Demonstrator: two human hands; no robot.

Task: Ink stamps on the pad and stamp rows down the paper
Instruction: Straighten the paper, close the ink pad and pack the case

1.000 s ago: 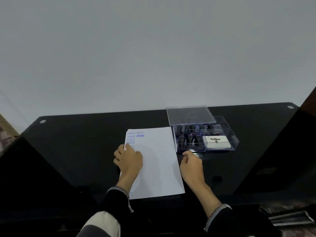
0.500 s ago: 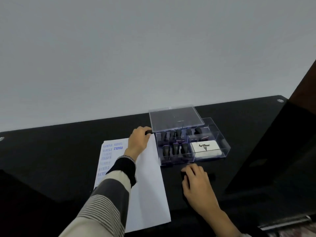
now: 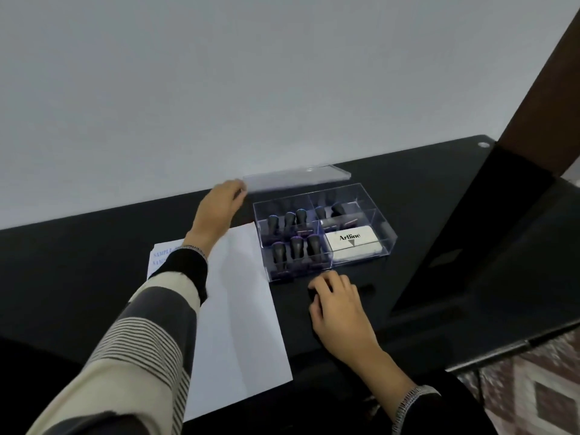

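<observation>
Paper [image 3: 238, 309] lies on the table [image 3: 94, 246]; left hand [image 3: 219, 205] grips the lid's [image 3: 295, 177] corner above the stamps [image 3: 292, 243]. Right hand [image 3: 339, 302], loosely curled, holds nothing visible. Best lift the lid clear, steadying the box [image 3: 386, 237].

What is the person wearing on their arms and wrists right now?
The left arm's sleeve has cream and grey blocks, a band of fine dark stripes and a black cuff. A thin beaded bracelet sits at that wrist. The right wrist shows a silvery ribbed band above a dark sleeve.
</observation>
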